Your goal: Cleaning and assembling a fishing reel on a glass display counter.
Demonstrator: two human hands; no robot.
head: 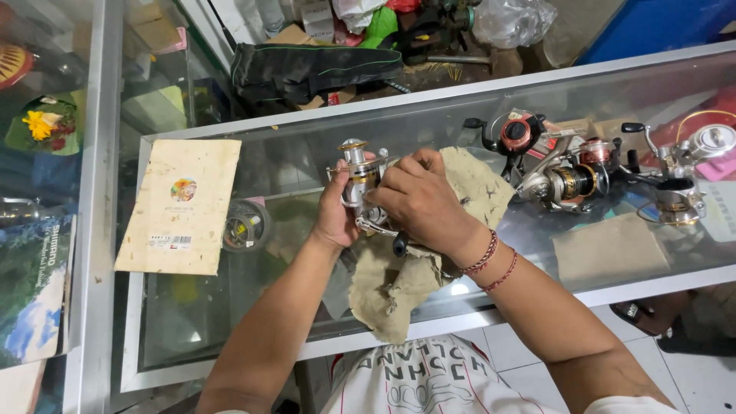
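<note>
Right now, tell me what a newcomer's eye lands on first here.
First, the silver and gold fishing reel at the centre, gripped by the left hand while the right hand works on it, above a worn beige cloth spread on the glass counter. Next, the cluster of other reels lying on the glass to the right. On the left, a stained booklet lies flat on the counter.

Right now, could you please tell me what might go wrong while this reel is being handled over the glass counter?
The silver-and-gold fishing reel, gripped by the left hand and right hand, could slip onto the glass countertop and perhaps chip it. A right elbow swing might knock the loose reels nearby.
</note>
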